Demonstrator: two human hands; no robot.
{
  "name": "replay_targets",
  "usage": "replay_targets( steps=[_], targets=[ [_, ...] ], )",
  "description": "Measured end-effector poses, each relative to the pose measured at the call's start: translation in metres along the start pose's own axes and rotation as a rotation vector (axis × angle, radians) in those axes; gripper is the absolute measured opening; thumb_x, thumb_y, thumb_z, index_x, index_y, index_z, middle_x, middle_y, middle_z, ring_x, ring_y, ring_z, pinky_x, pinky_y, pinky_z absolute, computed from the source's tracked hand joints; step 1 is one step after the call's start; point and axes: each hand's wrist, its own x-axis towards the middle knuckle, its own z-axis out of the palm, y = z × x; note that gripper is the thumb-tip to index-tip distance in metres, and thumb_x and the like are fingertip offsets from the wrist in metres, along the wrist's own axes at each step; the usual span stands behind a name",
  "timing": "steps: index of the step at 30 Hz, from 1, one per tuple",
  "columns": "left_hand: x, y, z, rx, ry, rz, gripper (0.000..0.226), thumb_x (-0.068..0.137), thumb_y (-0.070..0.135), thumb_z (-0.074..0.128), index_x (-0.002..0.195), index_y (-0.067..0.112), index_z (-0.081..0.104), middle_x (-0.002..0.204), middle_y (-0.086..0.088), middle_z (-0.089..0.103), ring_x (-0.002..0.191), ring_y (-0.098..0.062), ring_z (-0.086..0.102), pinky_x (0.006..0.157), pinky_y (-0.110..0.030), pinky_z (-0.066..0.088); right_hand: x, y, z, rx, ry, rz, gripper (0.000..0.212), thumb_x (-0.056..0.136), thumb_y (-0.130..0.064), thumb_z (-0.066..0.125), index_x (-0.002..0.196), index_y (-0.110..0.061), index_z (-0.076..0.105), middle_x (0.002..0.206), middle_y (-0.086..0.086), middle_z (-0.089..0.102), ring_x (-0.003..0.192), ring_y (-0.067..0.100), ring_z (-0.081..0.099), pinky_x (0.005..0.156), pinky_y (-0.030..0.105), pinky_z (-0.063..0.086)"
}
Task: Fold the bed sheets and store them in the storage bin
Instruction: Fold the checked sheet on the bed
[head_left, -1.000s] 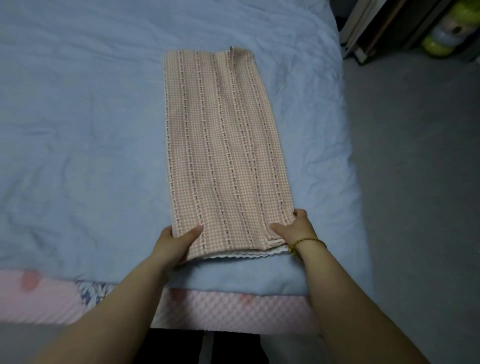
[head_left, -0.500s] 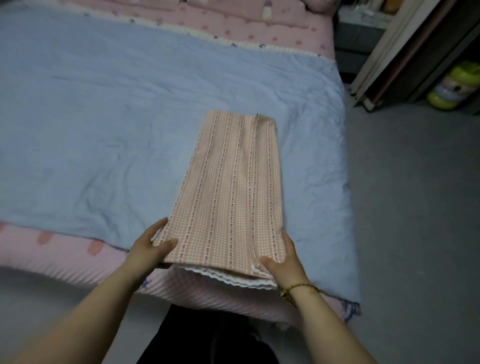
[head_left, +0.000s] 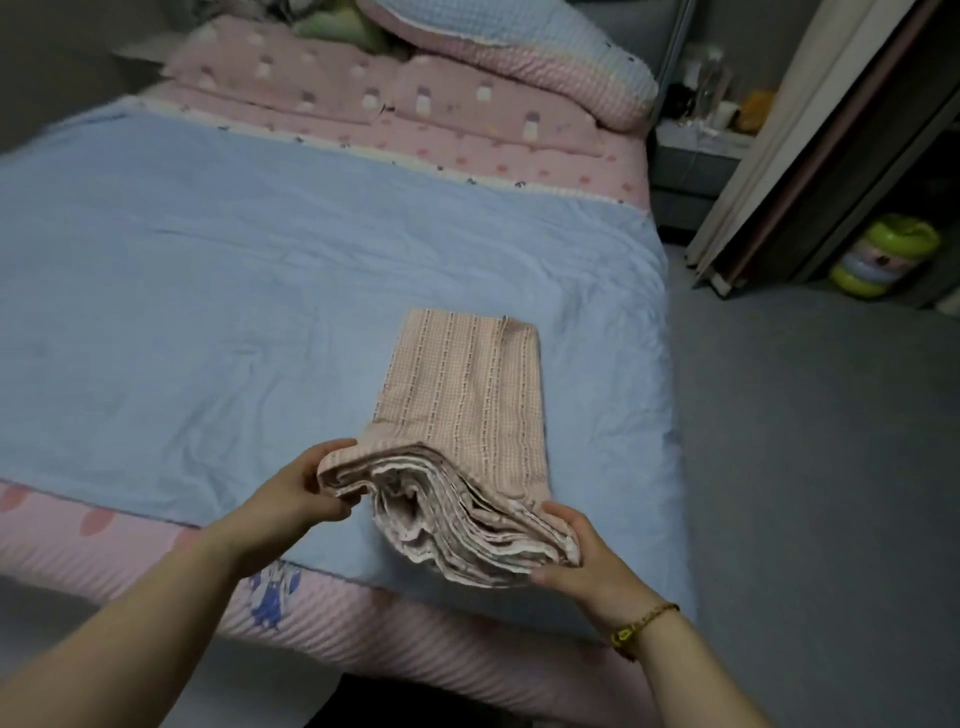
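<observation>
Folded sheet held by its near end over the bed

The sheet (head_left: 467, 395) is a long, narrow pad of pink checked cotton with thin dotted stripes running along its length. Its far end lies flat on the wrinkled blue cover (head_left: 208, 291) of the bed, near the right edge. The near end is lifted and sags between the hands, so its many stacked layers show as wavy pale edges. The left hand (head_left: 291, 499) curls round the near left corner and pinches it. The right hand (head_left: 587, 561), with a beaded bracelet (head_left: 641, 621) at the wrist, grips the near right corner, fingers on top and thumb beneath. A pink quilted pad (head_left: 363, 618) shows under the cover. Pillows (head_left: 519, 62) are heaped at the head of the bed, and a grey floor (head_left: 805, 467) lies to the right.
</observation>
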Motion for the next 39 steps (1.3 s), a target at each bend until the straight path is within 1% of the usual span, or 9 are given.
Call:
replay_targets(
  steps=[6, 10, 17, 21, 25, 28, 31, 35, 39],
  targets=[
    [0.067, 0.029, -0.009, 0.342, 0.241, 0.202, 0.049, 0.068, -0.026, 0.059, 0.073, 0.023, 0.058, 0.053, 0.008, 0.063, 0.050, 0.006, 0.057, 0.048, -0.006, 0.044, 0.037, -0.028, -0.010, -0.071, -0.035, -0.085, 0.078, 0.072, 0.015, 0.066, 0.123, -0.022, 0.022, 0.112, -0.013, 0.047, 0.084, -0.020, 0.057, 0.076, 0.006, 0.043],
    [0.126, 0.053, -0.029, 0.466, 0.156, 0.217, 0.036, 0.076, -0.011, 0.062, 0.064, 0.022, 0.061, 0.042, 0.015, 0.057, 0.042, 0.002, 0.050, 0.045, -0.010, 0.039, 0.080, -0.064, -0.023, -0.128, 0.294, -0.187, 0.050, 0.070, 0.019, 0.066, 0.094, -0.021, 0.049, 0.091, -0.007, 0.061, 0.083, 0.007, 0.060, 0.069, 0.003, 0.043],
    [0.237, 0.073, -0.046, 0.522, 0.136, 0.130, 0.020, 0.071, 0.031, 0.078, 0.063, 0.016, 0.068, 0.086, -0.001, 0.059, 0.097, -0.022, 0.054, 0.085, -0.032, 0.042, 0.174, -0.111, -0.062, -0.267, 0.589, -0.035, 0.013, 0.073, -0.028, 0.073, 0.084, -0.030, 0.066, 0.102, 0.005, 0.065, 0.104, 0.019, 0.055, 0.091, 0.033, 0.045],
    [0.284, 0.070, -0.035, 0.340, 0.163, 0.049, 0.009, 0.088, 0.017, 0.061, 0.082, 0.011, 0.065, 0.074, 0.008, 0.057, 0.078, -0.012, 0.055, 0.063, -0.013, 0.040, 0.228, -0.125, -0.074, 0.269, 0.509, 0.042, 0.023, 0.090, -0.020, 0.055, 0.111, -0.012, 0.058, 0.108, 0.008, 0.063, 0.089, 0.015, 0.059, 0.072, 0.026, 0.046],
    [0.332, 0.058, -0.031, 0.301, 0.307, 0.012, 0.031, 0.093, 0.024, 0.052, 0.064, 0.018, 0.054, 0.068, 0.005, 0.054, 0.068, -0.013, 0.051, 0.060, -0.018, 0.037, 0.283, -0.123, -0.083, 0.396, 0.489, 0.019, 0.080, 0.068, -0.061, 0.068, 0.131, -0.019, 0.045, 0.127, 0.001, 0.054, 0.109, 0.017, 0.055, 0.097, 0.034, 0.043],
    [0.367, 0.051, -0.027, 0.373, 0.470, 0.016, 0.030, 0.097, 0.023, 0.044, 0.078, 0.007, 0.060, 0.080, -0.007, 0.060, 0.081, -0.027, 0.055, 0.062, -0.026, 0.037, 0.322, -0.120, -0.083, 0.054, 0.559, -0.012, 0.085, 0.079, -0.026, 0.071, 0.145, -0.022, 0.018, 0.142, 0.001, 0.034, 0.127, 0.018, 0.039, 0.106, 0.031, 0.032],
    [0.386, 0.036, -0.019, 0.577, 0.696, 0.113, 0.038, 0.097, 0.021, 0.041, 0.130, 0.003, 0.049, 0.132, -0.019, 0.051, 0.124, -0.032, 0.044, 0.104, -0.037, 0.025, 0.360, -0.108, -0.076, -0.548, 0.705, 0.124, 0.079, 0.089, -0.029, 0.058, 0.148, -0.023, 0.006, 0.153, 0.007, 0.015, 0.139, 0.023, 0.020, 0.113, 0.038, 0.017],
    [0.376, 0.004, 0.012, 1.094, 0.376, 0.547, 0.052, 0.092, 0.047, 0.029, 0.132, 0.015, 0.040, 0.133, -0.021, 0.051, 0.128, -0.028, 0.030, 0.109, -0.037, 0.005, 0.386, -0.095, -0.038, -0.977, 1.031, -0.211, 0.051, 0.080, -0.026, 0.039, 0.131, -0.020, 0.039, 0.136, 0.020, 0.047, 0.126, 0.031, 0.029, 0.111, 0.051, 0.011],
    [0.395, -0.027, 0.019, 1.349, 0.172, 0.386, 0.062, 0.094, 0.057, 0.002, 0.130, 0.023, 0.039, 0.130, -0.015, 0.056, 0.128, -0.030, 0.029, 0.112, -0.042, -0.004, 0.401, -0.073, -0.027, -1.241, 0.780, -0.298, 0.060, 0.074, -0.055, 0.036, 0.126, -0.027, 0.040, 0.139, 0.009, 0.040, 0.139, 0.027, 0.013, 0.108, 0.051, -0.003]
  ],
)
